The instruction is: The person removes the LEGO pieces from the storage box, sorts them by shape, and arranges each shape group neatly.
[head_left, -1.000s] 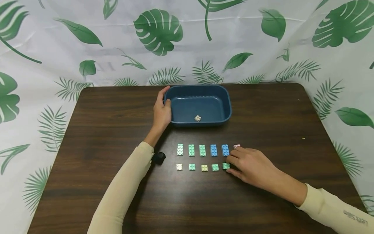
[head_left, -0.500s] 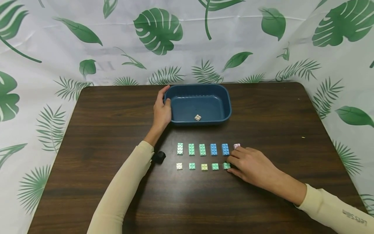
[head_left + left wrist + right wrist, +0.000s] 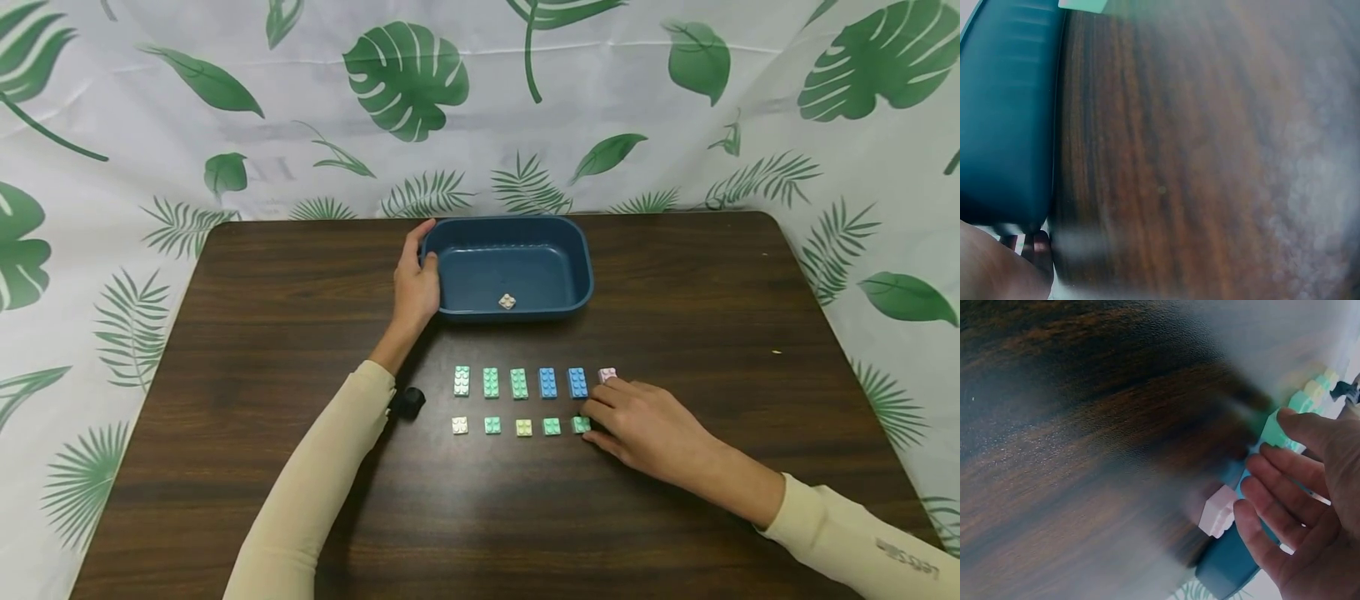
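Note:
My left hand [image 3: 415, 287] holds the left end of a dark blue plastic tray [image 3: 525, 317]; its fingers lie along the outer wall, thumb at the rim. Inside the tray lies one small beige toy brick [image 3: 507, 302]. My right hand [image 3: 641, 421] pinches a small green toy brick [image 3: 1274, 431] between thumb and index finger, at the right end of the front row. The other fingers hang loosely curled beside a pink brick [image 3: 1217, 512], which is partly hidden in the head view.
The back row has green bricks [image 3: 491, 382] and blue bricks [image 3: 547, 383]. Small bricks in the front row include a pale one [image 3: 460, 426] and a yellow one [image 3: 523, 428]. A black device [image 3: 409, 403] sits by my left wrist. A leaf-patterned cloth [image 3: 480, 108] hangs behind the table [image 3: 285, 333].
The green brick at my right fingertips has shifted very slightly to the right. Both hands and the tray stay in nearly the same places.

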A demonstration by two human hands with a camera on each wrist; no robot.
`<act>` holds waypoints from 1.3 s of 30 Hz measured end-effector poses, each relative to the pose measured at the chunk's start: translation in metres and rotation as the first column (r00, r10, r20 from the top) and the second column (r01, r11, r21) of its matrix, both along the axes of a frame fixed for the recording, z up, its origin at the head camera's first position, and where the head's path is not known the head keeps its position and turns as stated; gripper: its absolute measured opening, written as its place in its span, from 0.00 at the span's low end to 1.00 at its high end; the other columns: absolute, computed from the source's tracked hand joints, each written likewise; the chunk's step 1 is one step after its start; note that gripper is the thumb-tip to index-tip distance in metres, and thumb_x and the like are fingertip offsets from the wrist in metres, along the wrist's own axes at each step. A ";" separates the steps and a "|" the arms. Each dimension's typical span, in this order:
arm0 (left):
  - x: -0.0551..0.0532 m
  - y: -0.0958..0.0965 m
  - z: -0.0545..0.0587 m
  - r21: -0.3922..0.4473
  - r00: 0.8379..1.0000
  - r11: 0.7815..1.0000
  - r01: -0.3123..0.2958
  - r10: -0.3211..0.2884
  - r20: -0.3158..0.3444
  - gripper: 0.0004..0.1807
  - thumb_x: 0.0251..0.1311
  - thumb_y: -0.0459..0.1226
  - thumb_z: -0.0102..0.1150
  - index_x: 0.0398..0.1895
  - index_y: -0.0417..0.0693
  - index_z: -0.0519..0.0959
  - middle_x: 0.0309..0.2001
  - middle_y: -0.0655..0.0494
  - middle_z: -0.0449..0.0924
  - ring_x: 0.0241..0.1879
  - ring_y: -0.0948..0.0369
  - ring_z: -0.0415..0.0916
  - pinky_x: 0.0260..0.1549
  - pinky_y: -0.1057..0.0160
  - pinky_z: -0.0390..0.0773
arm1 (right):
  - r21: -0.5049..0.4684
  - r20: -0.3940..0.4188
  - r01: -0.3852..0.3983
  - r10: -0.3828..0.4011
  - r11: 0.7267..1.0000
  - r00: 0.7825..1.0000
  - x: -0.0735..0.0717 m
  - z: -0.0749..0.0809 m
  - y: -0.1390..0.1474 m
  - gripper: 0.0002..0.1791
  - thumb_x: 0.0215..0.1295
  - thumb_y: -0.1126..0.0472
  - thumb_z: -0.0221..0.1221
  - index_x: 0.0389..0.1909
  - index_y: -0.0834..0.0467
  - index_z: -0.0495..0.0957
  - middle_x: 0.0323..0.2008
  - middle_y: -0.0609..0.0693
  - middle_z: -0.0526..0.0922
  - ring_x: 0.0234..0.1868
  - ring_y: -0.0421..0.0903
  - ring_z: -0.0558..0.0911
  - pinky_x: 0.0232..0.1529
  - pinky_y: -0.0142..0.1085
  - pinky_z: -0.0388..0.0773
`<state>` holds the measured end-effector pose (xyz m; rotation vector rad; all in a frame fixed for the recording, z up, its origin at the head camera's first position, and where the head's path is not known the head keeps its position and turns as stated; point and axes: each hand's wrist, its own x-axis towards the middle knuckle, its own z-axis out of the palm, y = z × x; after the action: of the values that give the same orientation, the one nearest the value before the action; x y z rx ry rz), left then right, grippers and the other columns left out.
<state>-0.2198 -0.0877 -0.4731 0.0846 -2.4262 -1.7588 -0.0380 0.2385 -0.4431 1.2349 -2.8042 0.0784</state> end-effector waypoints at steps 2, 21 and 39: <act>0.000 0.000 0.000 0.001 1.000 1.000 0.003 -0.003 0.002 0.28 0.80 0.34 0.44 0.77 0.68 0.69 0.79 0.54 0.68 0.70 0.52 0.69 0.64 0.47 0.68 | -0.001 0.001 0.002 -0.002 1.000 1.000 0.000 0.000 0.000 0.19 0.58 0.45 0.77 0.44 0.53 0.88 0.40 0.46 0.86 0.43 0.43 0.86 0.45 0.43 0.87; 0.001 -0.001 0.001 -0.009 1.000 1.000 0.003 -0.003 0.005 0.28 0.80 0.35 0.43 0.78 0.68 0.68 0.73 0.49 0.73 0.42 0.49 0.69 0.48 0.54 0.68 | -0.100 -0.055 0.042 -0.048 0.994 0.997 -0.025 0.045 -0.005 0.46 0.59 0.26 0.66 0.74 0.47 0.74 0.65 0.51 0.80 0.58 0.50 0.83 0.48 0.46 0.85; 0.000 0.000 -0.002 -0.012 1.000 1.000 -0.014 0.014 0.006 0.28 0.80 0.36 0.44 0.78 0.67 0.68 0.74 0.51 0.73 0.25 0.54 0.60 0.40 0.55 0.67 | -0.048 -0.194 -0.037 0.027 0.998 0.981 -0.140 0.067 -0.015 0.38 0.64 0.34 0.68 0.67 0.54 0.79 0.58 0.58 0.84 0.55 0.58 0.83 0.45 0.51 0.82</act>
<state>-0.2197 -0.0874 -0.4746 0.1048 -2.4340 -1.7403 -0.1784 0.2231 -0.3758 1.2060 -2.6012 0.0309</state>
